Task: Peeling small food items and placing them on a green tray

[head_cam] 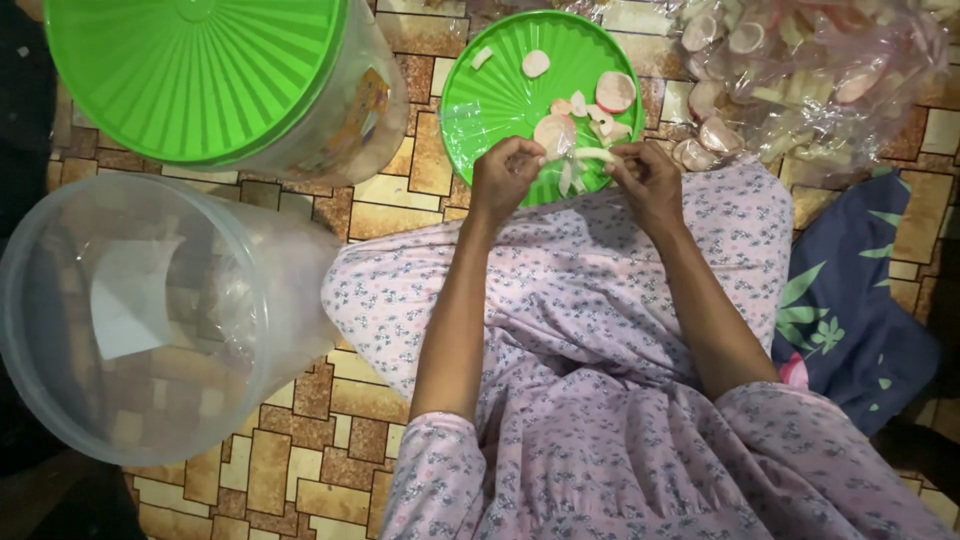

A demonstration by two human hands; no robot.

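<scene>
Seen from above by a camera on the head, a person sits on a floor (pixel 300 470) of brown and cream brick-patterned tiles, in dim indoor light, their lap covered by a pale lilac flowered garment (pixel 600 400). Both bare arms reach forward to a round green ribbed lid (pixel 490 95) lying flat on the floor just past the knees. The left hand (pixel 505 178) has its fingers curled in, pinching one end of a pale strip-shaped cracker (pixel 590 156) at the lid's near edge; the right hand (pixel 648 178) closes on the other end, though its fingertips are partly hidden, so the exact grip is hard to make out. More pale round crackers with pink rims (pixel 612 92) lie scattered on the lid. At the upper right, a clear plastic bag (pixel 810 80) holds many more of them. To the left stands a clear tub with a green lid (pixel 200 75), and below it an open clear tub (pixel 140 310) lies tilted. A dark blue leaf-print cloth (pixel 860 300) rests by the right knee.
</scene>
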